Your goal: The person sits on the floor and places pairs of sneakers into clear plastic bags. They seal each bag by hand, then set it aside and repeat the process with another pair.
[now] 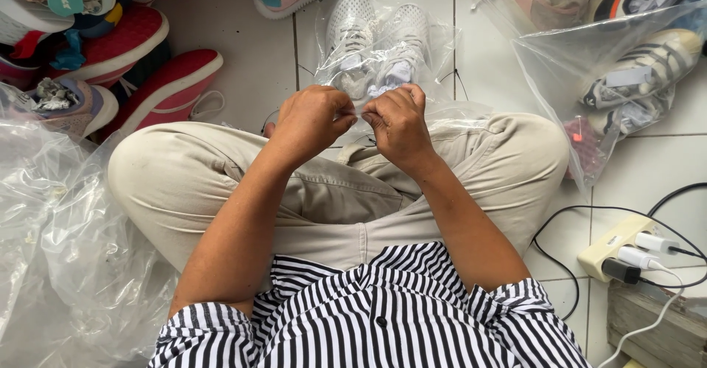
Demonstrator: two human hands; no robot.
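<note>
Left hand [309, 120] and right hand [398, 121] both pinch the edge of the crinkly clear plastic bag [442, 44] holding white mesh sneakers [375, 33].

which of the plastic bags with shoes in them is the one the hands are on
The small clear bag holding the white pair, right ahead of the knees: the left hand and right hand pinch its near edge. The bigger bag at right lies untouched.

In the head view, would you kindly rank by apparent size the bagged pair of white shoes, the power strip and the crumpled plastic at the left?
1. Crumpled plastic, though it lies nearer the camera.
2. Bagged pair of white shoes.
3. Power strip.
</note>
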